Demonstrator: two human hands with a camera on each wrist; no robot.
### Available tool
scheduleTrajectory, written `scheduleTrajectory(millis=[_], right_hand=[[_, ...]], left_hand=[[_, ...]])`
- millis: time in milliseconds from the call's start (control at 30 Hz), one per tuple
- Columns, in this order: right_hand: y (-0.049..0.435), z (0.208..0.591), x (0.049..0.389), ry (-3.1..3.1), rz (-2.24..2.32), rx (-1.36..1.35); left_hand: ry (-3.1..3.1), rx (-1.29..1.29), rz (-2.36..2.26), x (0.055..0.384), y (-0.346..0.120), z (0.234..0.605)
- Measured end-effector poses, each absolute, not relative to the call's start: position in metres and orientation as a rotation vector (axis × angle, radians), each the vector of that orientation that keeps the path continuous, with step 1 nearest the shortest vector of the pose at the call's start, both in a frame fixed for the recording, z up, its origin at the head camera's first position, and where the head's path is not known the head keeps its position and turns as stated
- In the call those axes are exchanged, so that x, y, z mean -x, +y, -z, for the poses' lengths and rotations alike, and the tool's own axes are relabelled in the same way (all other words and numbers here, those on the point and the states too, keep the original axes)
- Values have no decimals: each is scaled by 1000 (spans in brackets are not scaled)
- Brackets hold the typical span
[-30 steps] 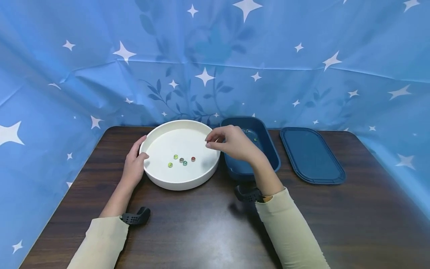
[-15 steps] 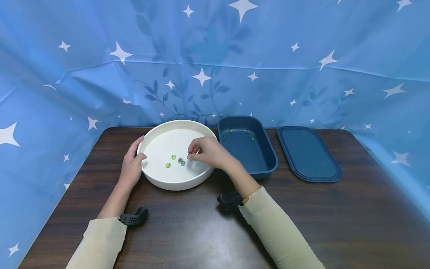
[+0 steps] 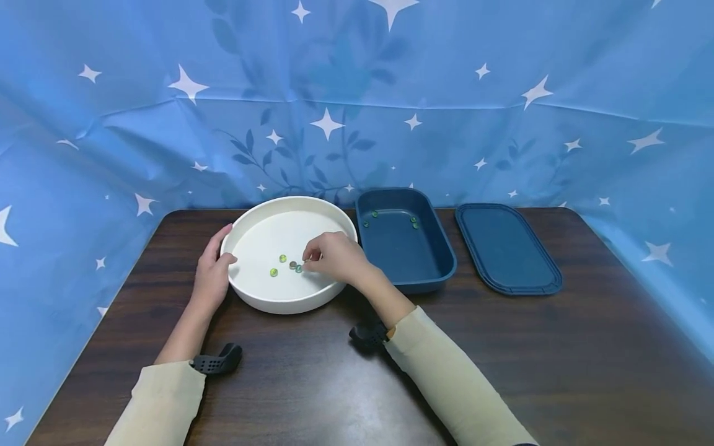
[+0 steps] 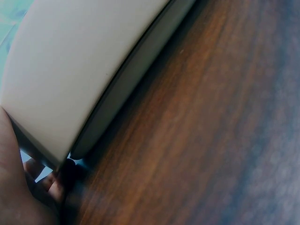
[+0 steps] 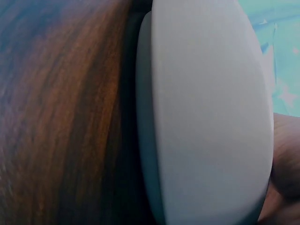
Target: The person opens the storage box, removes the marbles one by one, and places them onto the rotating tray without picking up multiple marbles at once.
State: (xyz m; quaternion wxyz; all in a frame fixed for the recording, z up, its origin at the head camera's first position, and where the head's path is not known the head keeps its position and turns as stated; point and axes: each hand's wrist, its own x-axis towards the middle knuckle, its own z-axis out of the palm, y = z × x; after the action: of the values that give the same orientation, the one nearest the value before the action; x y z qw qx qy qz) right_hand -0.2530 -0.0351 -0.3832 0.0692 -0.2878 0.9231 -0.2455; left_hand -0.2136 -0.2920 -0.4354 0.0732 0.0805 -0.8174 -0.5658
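My left hand (image 3: 212,272) grips the left rim of a round white tray (image 3: 284,306), thumb over the edge. In the left wrist view the fingers lie against the tray's pale side wall (image 4: 79,70). Over the tray's right half, my right hand (image 3: 337,257) is bent down with thumb and fingertips pinched together low at its floor. A marble sits in that pinch, mostly hidden by the fingers. Just left of the fingertips lie a teal marble (image 3: 299,269) and a brownish marble (image 3: 292,265). Farther left are two yellow-green marbles (image 3: 274,272).
A deep blue box (image 3: 409,263) stands right beside the tray, with several green marbles (image 3: 415,226) on its floor. Its flat blue lid (image 3: 507,248) lies farther right. Behind the dark wooden table (image 3: 290,384) hangs a blue star-patterned cloth (image 3: 446,74).
My right hand has moved left from above the tray's right rim and down to the marbles. The red marble is now covered by its fingers. Marbles in the box have shifted slightly.
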Motion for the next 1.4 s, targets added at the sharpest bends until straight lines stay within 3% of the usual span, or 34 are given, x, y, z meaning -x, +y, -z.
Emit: scheduleTrajectory(millis=[833, 1400], right_hand=[[-40, 383, 248, 2834, 492, 780], [-2, 354, 264, 2825, 878, 714]], left_hand=[[-2460, -244, 1685, 213, -292, 435], [-2439, -244, 1715, 211, -290, 433]])
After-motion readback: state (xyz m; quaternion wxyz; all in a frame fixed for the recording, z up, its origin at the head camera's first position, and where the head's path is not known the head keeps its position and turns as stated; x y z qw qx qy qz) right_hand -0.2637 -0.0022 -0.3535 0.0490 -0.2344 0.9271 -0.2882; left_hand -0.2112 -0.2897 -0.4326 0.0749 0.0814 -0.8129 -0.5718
